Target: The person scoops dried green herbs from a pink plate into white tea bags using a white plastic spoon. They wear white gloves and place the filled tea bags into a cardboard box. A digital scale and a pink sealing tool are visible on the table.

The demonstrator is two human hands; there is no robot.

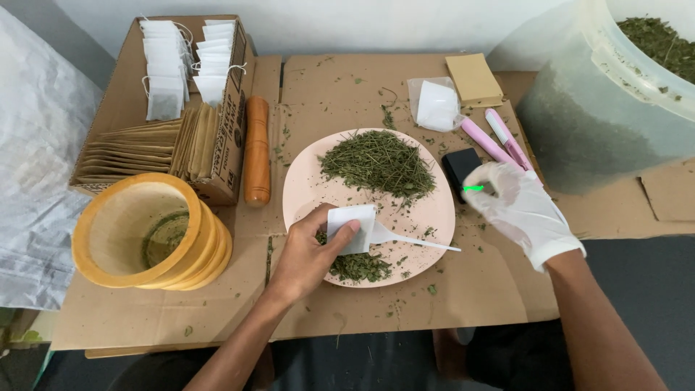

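Observation:
My bare left hand (308, 253) grips a small white tea bag (351, 226) over the near side of a pink plate (304, 174). The plate carries a large heap of dried green herb (376, 163) and a smaller heap (360, 266) under the bag. A white plastic spoon (413, 240) lies on the plate beside the bag. My right hand (517, 206), in a white glove, rests on a small black device (463, 170) with a green light, just right of the plate; it holds nothing.
A cardboard box (228, 137) with tea bags and brown envelopes stands at the back left, a wooden pestle (256, 150) beside it. A yellow wooden mortar (148, 232) lies near left. Two pink pens (499, 137), a clear sachet (434, 103) and a big herb tub (615, 94) sit at right.

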